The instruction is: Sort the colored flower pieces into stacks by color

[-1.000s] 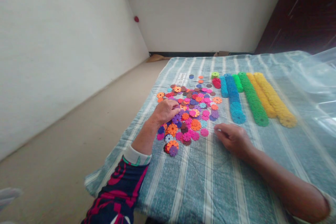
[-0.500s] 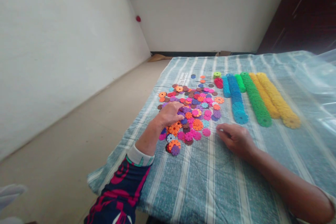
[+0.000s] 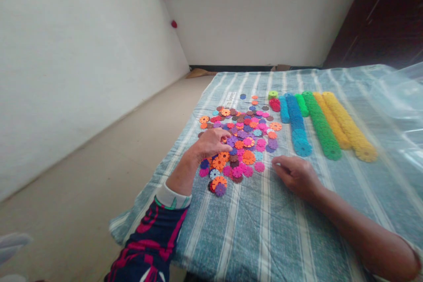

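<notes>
My left hand [image 3: 213, 142] is over the left side of a mixed heap of small notched plastic discs [image 3: 248, 157]. Thumb and fingers are apart, with their tips beside a purple disc [image 3: 232, 141]; whether they touch it is hard to see. My right hand [image 3: 297, 176] rests on the cloth to the right of the heap, fingers curled in and no disc showing in them. Beyond it, discs lie in overlapping rows by colour: a blue row [image 3: 295, 112], a green row [image 3: 321, 127] and a yellow row [image 3: 350, 127].
A striped blue-green cloth [image 3: 247, 229] covers the table. At the heads of the rows sit short red [image 3: 274, 105] and lime discs [image 3: 272, 94]. Clear plastic [image 3: 405, 92] lies at the right edge. A white wall [image 3: 82, 44] stands left, beyond the floor.
My left hand has shifted slightly left, and more of the purple disc shows beyond its fingertips. The right hand stays in nearly the same place.
</notes>
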`<action>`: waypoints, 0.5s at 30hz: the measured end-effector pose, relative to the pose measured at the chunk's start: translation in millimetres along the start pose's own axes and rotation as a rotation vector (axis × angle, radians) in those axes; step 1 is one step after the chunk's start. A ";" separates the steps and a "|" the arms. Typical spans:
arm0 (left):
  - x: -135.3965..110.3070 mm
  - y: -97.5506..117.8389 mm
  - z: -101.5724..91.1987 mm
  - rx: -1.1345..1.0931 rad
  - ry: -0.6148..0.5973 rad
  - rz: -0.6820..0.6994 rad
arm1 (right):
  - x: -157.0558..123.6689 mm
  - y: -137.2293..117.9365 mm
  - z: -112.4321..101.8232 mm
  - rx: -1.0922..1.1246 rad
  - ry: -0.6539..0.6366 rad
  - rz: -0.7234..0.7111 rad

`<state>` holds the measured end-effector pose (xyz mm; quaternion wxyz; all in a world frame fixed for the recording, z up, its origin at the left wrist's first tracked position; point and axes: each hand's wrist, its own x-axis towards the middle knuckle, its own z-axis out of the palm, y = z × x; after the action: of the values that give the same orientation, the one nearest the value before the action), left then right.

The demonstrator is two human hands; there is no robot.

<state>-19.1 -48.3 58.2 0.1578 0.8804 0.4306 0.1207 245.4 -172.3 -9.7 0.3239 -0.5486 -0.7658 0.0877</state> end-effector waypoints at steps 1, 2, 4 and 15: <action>-0.3 2.9 0.9 0.019 -0.040 0.020 | 0.0 -0.1 0.0 -0.006 0.001 0.000; 0.0 5.4 3.3 0.035 -0.064 0.048 | -0.1 -0.3 0.0 -0.010 0.003 0.002; 2.2 8.4 11.6 0.043 -0.058 0.118 | -0.2 -0.7 -0.1 -0.009 0.005 0.004; 1.3 -2.9 5.3 -0.078 0.061 0.040 | -1.3 0.8 0.5 -0.016 0.008 -0.010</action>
<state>-18.6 -46.5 52.3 0.1761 0.8780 0.4125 0.1673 246.0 -173.1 -11.0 0.3229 -0.5477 -0.7679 0.0778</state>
